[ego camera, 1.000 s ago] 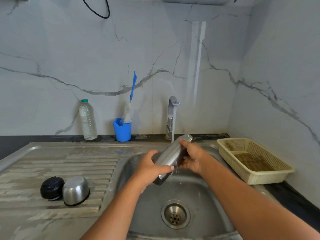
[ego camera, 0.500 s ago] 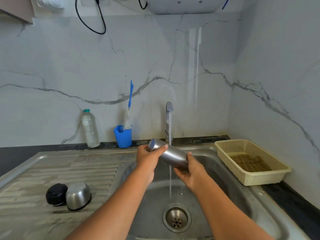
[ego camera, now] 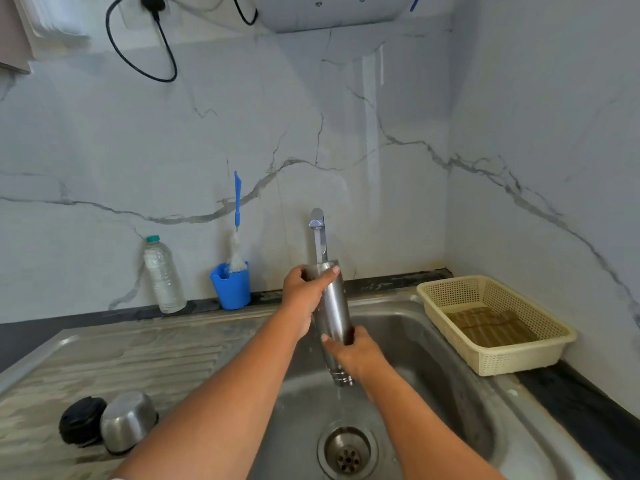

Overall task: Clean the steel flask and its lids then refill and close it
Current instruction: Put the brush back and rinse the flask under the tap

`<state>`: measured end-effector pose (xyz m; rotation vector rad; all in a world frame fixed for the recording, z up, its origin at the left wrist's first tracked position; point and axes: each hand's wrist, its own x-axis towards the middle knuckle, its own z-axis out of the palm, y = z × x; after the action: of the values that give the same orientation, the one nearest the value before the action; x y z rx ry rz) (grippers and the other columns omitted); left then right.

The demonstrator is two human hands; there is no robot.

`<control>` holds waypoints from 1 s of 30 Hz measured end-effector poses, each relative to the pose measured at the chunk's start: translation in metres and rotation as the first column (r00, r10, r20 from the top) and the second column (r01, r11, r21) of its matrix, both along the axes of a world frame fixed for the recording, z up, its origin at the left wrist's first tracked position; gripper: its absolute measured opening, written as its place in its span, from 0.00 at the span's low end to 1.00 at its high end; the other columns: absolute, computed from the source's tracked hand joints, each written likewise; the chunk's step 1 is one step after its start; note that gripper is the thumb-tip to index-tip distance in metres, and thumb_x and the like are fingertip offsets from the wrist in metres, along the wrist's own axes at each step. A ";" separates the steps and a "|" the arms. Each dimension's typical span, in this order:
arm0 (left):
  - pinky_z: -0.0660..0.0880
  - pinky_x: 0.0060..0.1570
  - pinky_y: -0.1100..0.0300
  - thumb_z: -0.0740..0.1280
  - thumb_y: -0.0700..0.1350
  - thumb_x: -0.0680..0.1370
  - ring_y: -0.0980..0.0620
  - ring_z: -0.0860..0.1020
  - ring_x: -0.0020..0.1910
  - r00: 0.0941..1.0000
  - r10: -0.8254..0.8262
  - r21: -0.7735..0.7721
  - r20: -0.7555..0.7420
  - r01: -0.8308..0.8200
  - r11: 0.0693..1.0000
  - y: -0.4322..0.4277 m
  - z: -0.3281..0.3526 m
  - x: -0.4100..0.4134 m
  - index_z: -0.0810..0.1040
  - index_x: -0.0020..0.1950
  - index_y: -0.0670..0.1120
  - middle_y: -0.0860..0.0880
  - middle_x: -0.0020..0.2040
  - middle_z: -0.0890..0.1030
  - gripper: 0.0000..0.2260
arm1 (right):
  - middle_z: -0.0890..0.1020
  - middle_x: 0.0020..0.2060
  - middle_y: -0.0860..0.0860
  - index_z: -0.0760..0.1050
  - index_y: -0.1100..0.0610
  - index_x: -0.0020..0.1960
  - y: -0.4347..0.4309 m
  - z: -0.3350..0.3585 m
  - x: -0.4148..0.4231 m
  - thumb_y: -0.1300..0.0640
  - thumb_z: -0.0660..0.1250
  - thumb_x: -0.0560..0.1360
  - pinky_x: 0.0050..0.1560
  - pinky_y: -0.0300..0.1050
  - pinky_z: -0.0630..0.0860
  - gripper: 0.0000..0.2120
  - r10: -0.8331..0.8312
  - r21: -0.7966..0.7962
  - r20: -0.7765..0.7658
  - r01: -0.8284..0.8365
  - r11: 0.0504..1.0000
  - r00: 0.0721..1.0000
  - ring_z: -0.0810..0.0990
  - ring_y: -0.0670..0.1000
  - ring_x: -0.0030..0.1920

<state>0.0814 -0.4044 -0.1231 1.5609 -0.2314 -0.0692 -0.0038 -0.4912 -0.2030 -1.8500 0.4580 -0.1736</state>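
Fingers [ego camera: 327,273] of the left hand [ego camera: 304,296] curl round the top end of the slim cylindrical steel flask [ego camera: 334,306], while the right hand [ego camera: 353,351] grips its lower part, holding it nearly upright at frame centre, over the steel sink basin [ego camera: 433,358] and just in front of the chrome tap [ego camera: 318,233]. A thin stream of water falls from its lower end toward the round drain [ego camera: 348,452], so this looks like rinsing or emptying. I cannot tell whether the water comes from the flask or the tap. Next, the lids need washing: the round black cap [ego camera: 81,420] and the domed steel cup lid [ego camera: 128,420] lie touching on the worktop's ribbed draining board, lower left, so one hand must let go to reach them.
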 end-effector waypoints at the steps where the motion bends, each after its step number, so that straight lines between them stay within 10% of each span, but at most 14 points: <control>1: 0.81 0.59 0.46 0.80 0.54 0.73 0.45 0.84 0.55 1.000 -0.010 0.000 -0.012 0.010 1.000 0.000 0.000 0.002 0.79 0.61 0.46 0.45 0.56 0.85 0.22 | 0.78 0.56 0.52 0.68 0.49 0.64 0.000 -0.002 0.001 0.40 0.74 0.72 0.53 0.48 0.80 0.26 0.008 -0.055 0.003 -0.008 0.998 1.000 0.81 0.53 0.54; 12: 0.76 0.66 0.45 0.61 0.61 0.85 0.47 0.81 0.61 0.987 -0.116 0.069 -0.107 0.124 0.990 0.016 -0.003 0.013 0.75 0.72 0.52 0.48 0.63 0.82 0.20 | 0.83 0.53 0.49 0.73 0.52 0.66 0.006 0.003 0.001 0.47 0.74 0.75 0.55 0.47 0.81 0.23 0.091 0.154 0.159 -0.116 0.981 0.983 0.83 0.50 0.51; 24: 0.79 0.52 0.51 0.75 0.52 0.78 0.48 0.80 0.58 0.977 -0.185 0.085 -0.110 0.194 0.977 0.027 -0.011 0.008 0.69 0.72 0.55 0.48 0.62 0.81 0.26 | 0.83 0.51 0.50 0.73 0.51 0.62 0.005 0.002 0.006 0.51 0.76 0.73 0.56 0.51 0.82 0.21 0.070 0.154 0.157 -0.094 0.984 0.985 0.84 0.51 0.50; 30: 0.80 0.61 0.45 0.81 0.50 0.71 0.49 0.81 0.61 0.972 -0.235 0.175 -0.005 0.232 0.957 0.026 -0.010 0.006 0.72 0.71 0.55 0.50 0.63 0.81 0.32 | 0.82 0.55 0.49 0.71 0.51 0.67 0.003 -0.005 0.009 0.57 0.77 0.72 0.62 0.54 0.79 0.27 0.031 0.084 0.102 -0.040 0.996 0.994 0.82 0.52 0.56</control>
<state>0.0871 -0.3782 -0.1334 1.7027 -0.4320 -0.2683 0.0051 -0.4882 -0.2081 -1.7551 0.3572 -0.2185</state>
